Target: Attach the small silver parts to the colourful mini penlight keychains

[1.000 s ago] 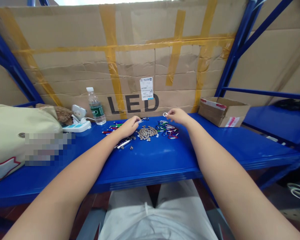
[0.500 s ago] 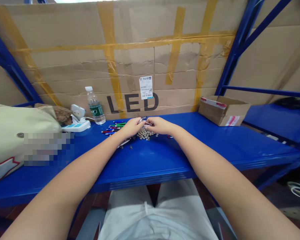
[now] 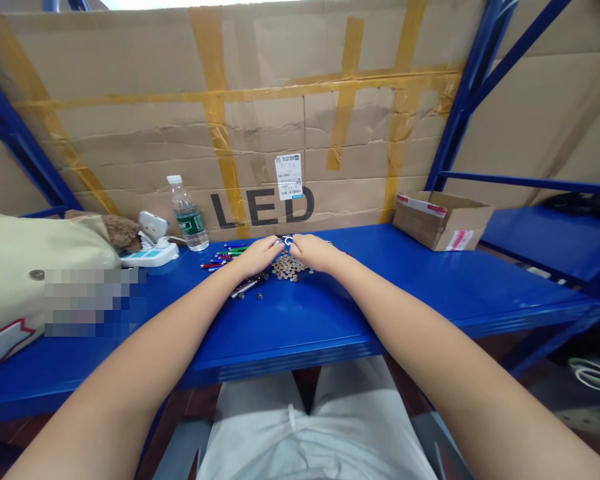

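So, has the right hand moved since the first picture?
Yes: the right hand has moved left, from right of the printed D to below it.

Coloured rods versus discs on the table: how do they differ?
The rods are long and thin; the discs are small and round. The rods show several colours, while the discs are all a dull metallic tone. The rods lie left of the left hand; the discs are heaped to its right. Both lie loose on the blue table.

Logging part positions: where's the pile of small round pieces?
Near the head view's centre, the pile lies on the blue table, just below the gap between left hand and right hand.
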